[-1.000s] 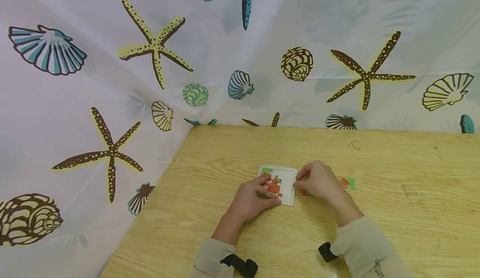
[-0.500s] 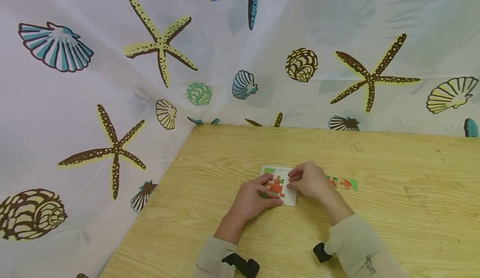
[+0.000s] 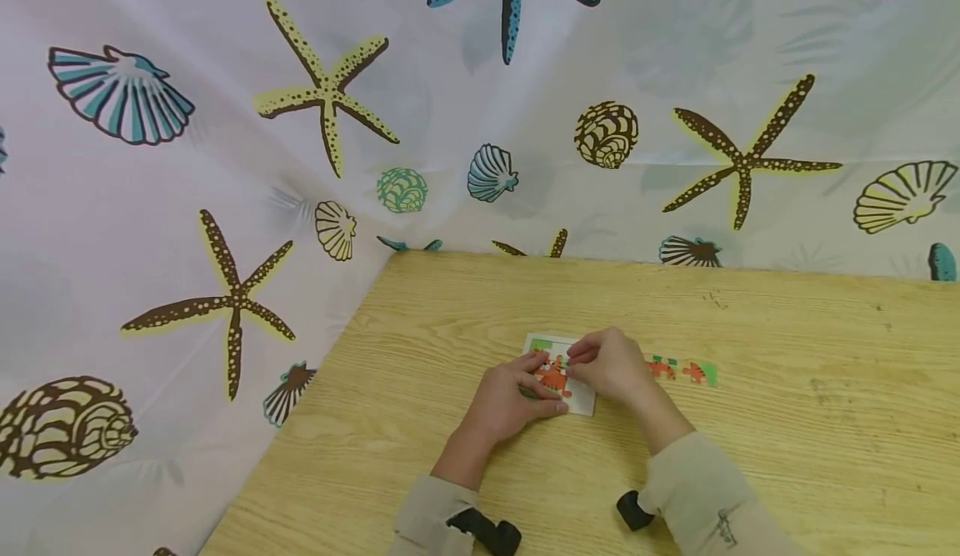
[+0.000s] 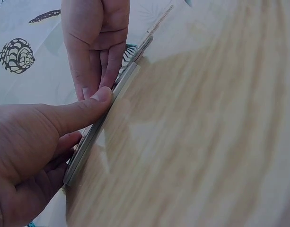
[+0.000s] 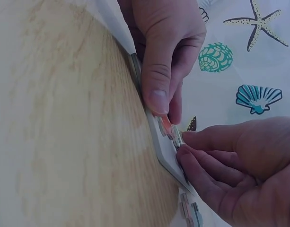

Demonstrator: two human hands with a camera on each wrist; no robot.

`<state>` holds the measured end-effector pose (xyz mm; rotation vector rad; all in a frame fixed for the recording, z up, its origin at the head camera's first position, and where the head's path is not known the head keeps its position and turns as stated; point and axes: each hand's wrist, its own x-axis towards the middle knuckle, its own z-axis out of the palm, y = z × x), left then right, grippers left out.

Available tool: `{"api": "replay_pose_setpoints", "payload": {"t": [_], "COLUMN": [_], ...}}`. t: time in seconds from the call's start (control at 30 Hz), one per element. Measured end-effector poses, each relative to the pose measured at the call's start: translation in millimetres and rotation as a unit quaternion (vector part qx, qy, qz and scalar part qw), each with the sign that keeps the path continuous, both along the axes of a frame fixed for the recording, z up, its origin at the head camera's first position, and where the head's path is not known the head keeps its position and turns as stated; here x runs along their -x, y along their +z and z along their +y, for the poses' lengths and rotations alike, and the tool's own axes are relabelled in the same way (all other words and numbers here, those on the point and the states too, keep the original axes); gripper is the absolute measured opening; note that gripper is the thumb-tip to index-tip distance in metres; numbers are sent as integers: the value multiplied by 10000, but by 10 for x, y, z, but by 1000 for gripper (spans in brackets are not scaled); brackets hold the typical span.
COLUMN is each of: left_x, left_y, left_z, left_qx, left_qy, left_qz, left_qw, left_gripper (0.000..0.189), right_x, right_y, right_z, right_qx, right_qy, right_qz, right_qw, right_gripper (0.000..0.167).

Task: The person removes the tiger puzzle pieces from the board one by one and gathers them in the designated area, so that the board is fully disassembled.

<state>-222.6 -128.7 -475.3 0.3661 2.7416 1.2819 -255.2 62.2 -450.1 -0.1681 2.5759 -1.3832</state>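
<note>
A small jigsaw puzzle in a white frame (image 3: 582, 404) lies on the table, its fitted pieces (image 3: 553, 378) showing an orange figure with green. My left hand (image 3: 500, 402) steadies the frame, fingers spread over its left side. In the left wrist view, the left thumb (image 4: 83, 113) lies along the near edge. My right hand (image 3: 611, 364) is over the frame's right part. Its thumb and index finger pinch a small puzzle piece (image 5: 177, 138) beside the fitted ones, mostly hidden by the fingertips.
Two loose orange-and-green pieces, a nearer one (image 3: 662, 368) and one with a green corner (image 3: 701, 373), lie right of the right hand. A cloth (image 3: 450, 122) printed with shells and starfish hangs along the back and left of the wooden table (image 3: 787, 423).
My right hand has moved left from the frame's right edge to the fitted pieces, uncovering more of the loose pieces. The left hand stays in place on the frame; the head view shifts slightly.
</note>
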Motion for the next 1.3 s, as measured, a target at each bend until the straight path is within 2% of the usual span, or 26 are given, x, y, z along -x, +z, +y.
{"api": "replay_pose_setpoints", "payload": {"t": [0.17, 0.33, 0.53, 0.77, 0.93, 1.13, 1.3], "left_x": [-15, -14, -2, -3, -1, -6, -9], "left_y": [-1, -19, -33, -7, 8, 10, 6], "left_z": [-31, -34, -20, -10, -21, -33, -27], "left_qx": [-78, 85, 104, -4, -69, -52, -6], "left_qy": [7, -131, -175, -98, -87, -91, -107], "left_qz": [30, 181, 147, 52, 57, 54, 123], "left_qw": [10000, 9997, 9997, 9999, 9999, 9999, 9999], "left_gripper": [17, 17, 16, 18, 18, 19, 19], "right_x": [-15, -28, -21, 3, 6, 0, 18], "right_y": [17, 38, 56, 82, 106, 109, 118], "right_z": [-99, -150, -163, -192, -197, -209, -175], "right_qx": [-81, -366, -538, -532, -588, -590, -533], "right_qy": [-124, -166, -15, 84, 185, 40, -91], "right_qz": [100, 92, -14, -191, -193, -94, 32], "right_qw": [9998, 9991, 9986, 9984, 9979, 9982, 9985], "right_gripper": [19, 23, 15, 38, 33, 28, 17]}}
